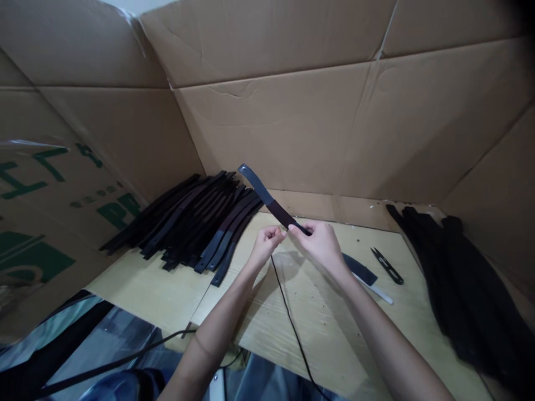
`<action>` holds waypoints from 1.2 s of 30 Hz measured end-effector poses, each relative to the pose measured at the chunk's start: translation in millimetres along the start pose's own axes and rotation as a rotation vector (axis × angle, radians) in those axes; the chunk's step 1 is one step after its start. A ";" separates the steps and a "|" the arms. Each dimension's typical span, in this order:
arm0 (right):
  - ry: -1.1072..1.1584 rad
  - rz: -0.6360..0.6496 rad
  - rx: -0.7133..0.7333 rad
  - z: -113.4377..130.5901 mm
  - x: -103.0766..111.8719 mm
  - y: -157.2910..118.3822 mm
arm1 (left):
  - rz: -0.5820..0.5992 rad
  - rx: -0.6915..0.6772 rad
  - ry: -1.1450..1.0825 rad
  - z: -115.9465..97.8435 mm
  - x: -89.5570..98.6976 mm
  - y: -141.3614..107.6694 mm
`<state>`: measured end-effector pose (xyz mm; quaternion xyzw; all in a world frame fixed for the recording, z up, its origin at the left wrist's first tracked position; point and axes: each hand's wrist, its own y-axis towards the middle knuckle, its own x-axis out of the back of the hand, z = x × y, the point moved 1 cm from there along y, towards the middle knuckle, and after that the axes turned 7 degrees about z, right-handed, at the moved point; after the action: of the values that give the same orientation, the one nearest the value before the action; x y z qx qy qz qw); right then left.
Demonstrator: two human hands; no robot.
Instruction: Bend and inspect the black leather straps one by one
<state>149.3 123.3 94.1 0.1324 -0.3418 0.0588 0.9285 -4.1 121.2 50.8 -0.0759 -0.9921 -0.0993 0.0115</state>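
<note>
A dark strap [281, 214] with a bluish-black end is held up over the wooden table, slanting from upper left to lower right. My right hand [320, 242] grips its lower part between thumb and fingers. Close beside it, my left hand [268, 243] is pinched near the strap's lower edge; what it holds is too small to make out. A thin black cord [288, 312] hangs from near my left hand and runs down over the table's front edge.
Many dark straps [192, 217] are piled at the left. Black snips [387, 266], a dark curved piece [360, 269] and a white stick [381, 293] lie right of my hands. Long black pieces [463, 289] are heaped far right. Cardboard walls [284, 128] surround the table [301, 345].
</note>
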 end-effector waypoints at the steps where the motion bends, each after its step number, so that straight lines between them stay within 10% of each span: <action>1: 0.007 0.018 0.013 0.1 -1.2 -0.3 | 0.004 -0.001 -0.013 0.5 0.3 -0.2; 15: 0.231 0.311 0.097 -3.0 -15.7 2.0 | -0.030 -0.059 -0.075 8.1 5.9 0.3; 30: 1.111 0.891 -0.206 -1.3 -16.2 -3.3 | 0.202 -0.091 -0.231 11.1 9.9 -7.7; 36: 1.071 0.844 -0.193 0.5 -27.5 -17.3 | 0.073 -0.071 -0.230 2.7 4.5 -29.1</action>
<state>131.5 106.0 73.0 -0.1429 0.1382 0.4421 0.8747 -13.1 94.2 42.6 -0.1231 -0.9793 -0.1247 -0.1015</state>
